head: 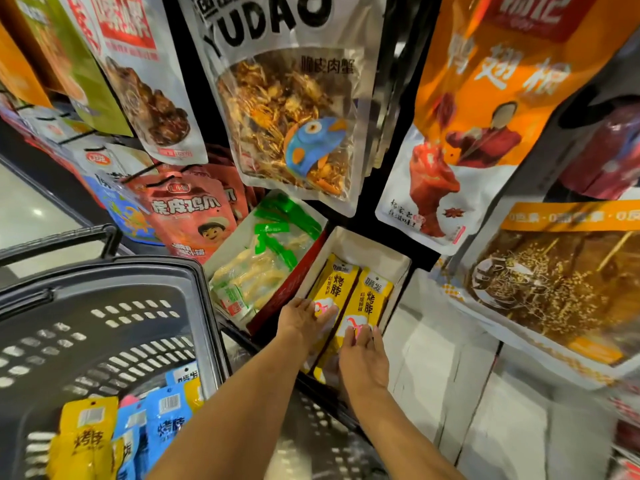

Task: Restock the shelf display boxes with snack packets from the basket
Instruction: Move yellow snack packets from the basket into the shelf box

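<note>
A white display box (360,245) on the shelf holds two stacks of yellow snack packets side by side. My left hand (301,318) rests with straight fingers on the left yellow packet (336,282). On the near end of the right yellow packet (372,299) lies my right hand (363,358), fingers extended. A dark plastic basket (104,327) at the lower left holds several packets, a yellow one (86,434) and blue ones (166,420).
Left of the white box stands another display box with clear and green packets (266,261). Large hanging bags fill the rack above: a YUDAO bag (287,109), an orange bag (485,109), a red bag (194,216). Pale floor lies lower right.
</note>
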Tool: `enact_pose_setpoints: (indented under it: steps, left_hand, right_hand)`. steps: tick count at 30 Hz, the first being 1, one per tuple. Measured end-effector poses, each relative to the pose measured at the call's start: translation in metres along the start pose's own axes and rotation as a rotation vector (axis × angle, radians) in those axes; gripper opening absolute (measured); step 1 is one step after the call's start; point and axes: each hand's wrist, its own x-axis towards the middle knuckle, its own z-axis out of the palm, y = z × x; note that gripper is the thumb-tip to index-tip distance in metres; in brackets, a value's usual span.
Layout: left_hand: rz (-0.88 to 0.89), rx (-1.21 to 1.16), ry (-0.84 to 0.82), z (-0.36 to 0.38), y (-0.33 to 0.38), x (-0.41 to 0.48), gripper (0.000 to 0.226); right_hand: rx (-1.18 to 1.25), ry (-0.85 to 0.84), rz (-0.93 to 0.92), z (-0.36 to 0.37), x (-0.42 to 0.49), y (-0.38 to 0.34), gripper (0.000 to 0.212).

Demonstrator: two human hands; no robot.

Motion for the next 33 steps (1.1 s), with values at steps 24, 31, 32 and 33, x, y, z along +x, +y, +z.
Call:
enact_pose_setpoints:
  steps: [24, 31, 32, 33]
  left_hand:
    - [-0.218, -0.288, 0.398, -0.068, -0.073, -0.153, 0.036]
    - [-0.578, -0.385, 0.66, -0.032, -0.153, -0.297, 0.046]
    - [-0.614, -0.425, 0.635, -0.016, -0.161, -0.315, 0.045]
    - [-0.651, -0.472, 0.616, 0.001, -0.168, -0.33, 0.043]
  right_hand:
    - [0.494, 0.166, 0.022, -0.118, -0.076, 0.004, 0.036]
    - [0.616, 0.428, -0.142, -0.202, -0.142, -0.073, 0.039]
    - [0.602, 0.45, -0.189, -0.207, -0.152, -0.088, 0.042]
    - [0.577, 0.463, -0.234, -0.21, -0.163, -0.102, 0.042]
